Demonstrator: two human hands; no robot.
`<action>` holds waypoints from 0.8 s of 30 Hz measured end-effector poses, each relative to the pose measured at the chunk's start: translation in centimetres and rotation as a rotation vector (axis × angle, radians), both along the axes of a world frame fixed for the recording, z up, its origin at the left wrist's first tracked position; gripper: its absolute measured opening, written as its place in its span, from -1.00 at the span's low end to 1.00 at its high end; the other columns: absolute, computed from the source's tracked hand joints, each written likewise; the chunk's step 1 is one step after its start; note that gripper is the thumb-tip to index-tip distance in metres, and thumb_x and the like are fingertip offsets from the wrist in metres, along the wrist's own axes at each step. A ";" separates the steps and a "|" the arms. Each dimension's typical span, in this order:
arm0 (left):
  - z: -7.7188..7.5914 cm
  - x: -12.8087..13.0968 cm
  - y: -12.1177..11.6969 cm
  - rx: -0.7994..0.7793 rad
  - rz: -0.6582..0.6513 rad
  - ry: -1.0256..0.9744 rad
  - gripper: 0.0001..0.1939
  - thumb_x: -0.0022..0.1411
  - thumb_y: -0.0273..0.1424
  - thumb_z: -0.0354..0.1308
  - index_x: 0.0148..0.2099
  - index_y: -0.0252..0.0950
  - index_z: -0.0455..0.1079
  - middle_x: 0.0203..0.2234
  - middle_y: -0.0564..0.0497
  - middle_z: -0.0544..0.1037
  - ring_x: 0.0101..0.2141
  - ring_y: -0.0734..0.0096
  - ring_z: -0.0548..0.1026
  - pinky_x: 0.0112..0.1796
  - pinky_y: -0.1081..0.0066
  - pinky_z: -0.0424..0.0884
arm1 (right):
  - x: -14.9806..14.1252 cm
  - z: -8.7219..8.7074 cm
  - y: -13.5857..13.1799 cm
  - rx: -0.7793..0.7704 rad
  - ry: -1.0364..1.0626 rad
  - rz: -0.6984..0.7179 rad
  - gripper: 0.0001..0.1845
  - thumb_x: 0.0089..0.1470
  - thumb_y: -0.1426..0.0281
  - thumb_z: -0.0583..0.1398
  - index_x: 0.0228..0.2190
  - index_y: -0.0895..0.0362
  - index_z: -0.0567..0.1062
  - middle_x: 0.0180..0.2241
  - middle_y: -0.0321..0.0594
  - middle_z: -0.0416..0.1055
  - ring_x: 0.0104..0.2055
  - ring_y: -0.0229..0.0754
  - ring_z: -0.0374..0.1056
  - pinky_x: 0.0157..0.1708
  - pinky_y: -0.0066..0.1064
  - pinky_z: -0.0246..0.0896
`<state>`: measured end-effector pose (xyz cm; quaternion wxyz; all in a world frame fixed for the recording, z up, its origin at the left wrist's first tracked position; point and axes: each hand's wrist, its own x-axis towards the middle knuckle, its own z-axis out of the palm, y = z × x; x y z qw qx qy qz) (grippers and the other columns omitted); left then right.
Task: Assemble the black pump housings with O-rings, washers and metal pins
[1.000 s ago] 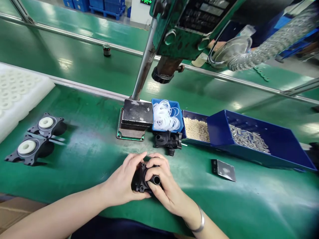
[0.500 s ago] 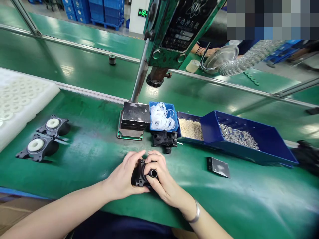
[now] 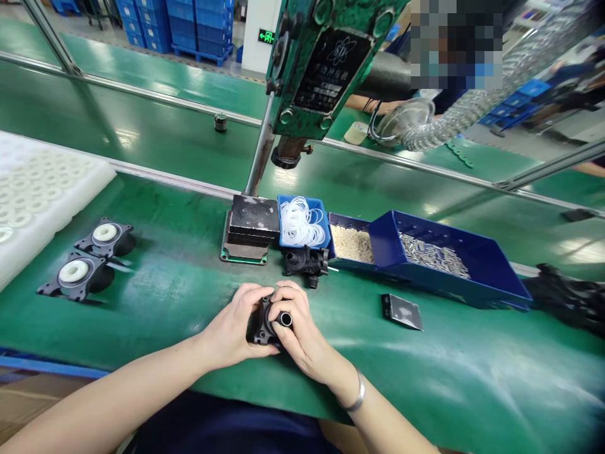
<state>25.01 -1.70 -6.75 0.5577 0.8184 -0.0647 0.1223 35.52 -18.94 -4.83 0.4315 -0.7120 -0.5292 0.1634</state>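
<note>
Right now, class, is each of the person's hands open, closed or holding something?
Left hand: closed around the black housing.
Right hand: closed on the same housing, beside its round spout.

A glossy green table [image 3: 359, 315] carries, at the far left, a white foam tray [image 3: 92, 194] and, right of it, two black housings [image 3: 84, 290]. Toward the far edge stand a press base [image 3: 246, 253], a small blue bin [image 3: 321, 207] just right of it, and two dark blue bins [image 3: 479, 243] farther right, with a black fitting [image 3: 302, 261] just nearer than the small one. A small black block [image 3: 401, 311] lies right of centre, near the bins.
</note>
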 end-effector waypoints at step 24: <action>10.1 4.3 7.2 0.173 0.154 -0.144 -0.34 0.06 -0.28 0.43 0.19 -0.06 0.32 0.08 -0.09 0.28 0.10 0.19 0.40 0.04 0.21 0.50 | 17.6 25.5 8.8 0.676 -0.468 -0.350 -0.44 0.22 0.01 0.21 0.12 -0.03 0.22 0.22 -0.11 0.17 0.24 -0.10 0.19 0.18 -0.22 0.27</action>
